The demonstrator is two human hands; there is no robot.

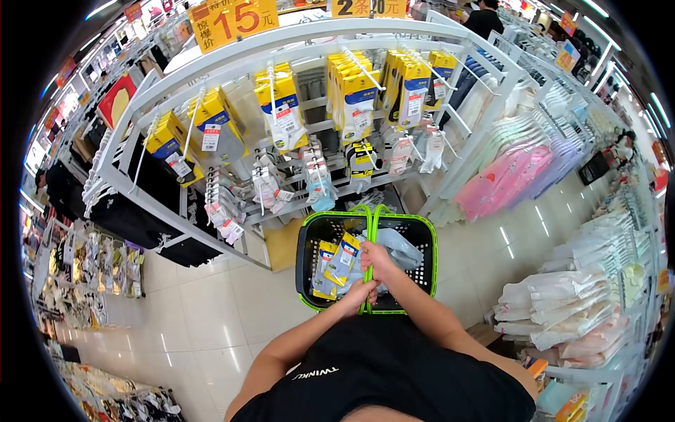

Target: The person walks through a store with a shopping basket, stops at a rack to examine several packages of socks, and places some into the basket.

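The person stands before a white wire display rack hung with packaged socks, holding a black plastic shopping basket with lime-green rim at about 12 o'clock from the torso; both the left hand and right hand are clenched around its thin green handles. Judging by this, the step in hand is carrying the gathered goods, and any further pick would call for freeing one hand. Glossy yellow-and-blue sock packets and soft clear-wrapped items lie inside the perforated, rigid walls.
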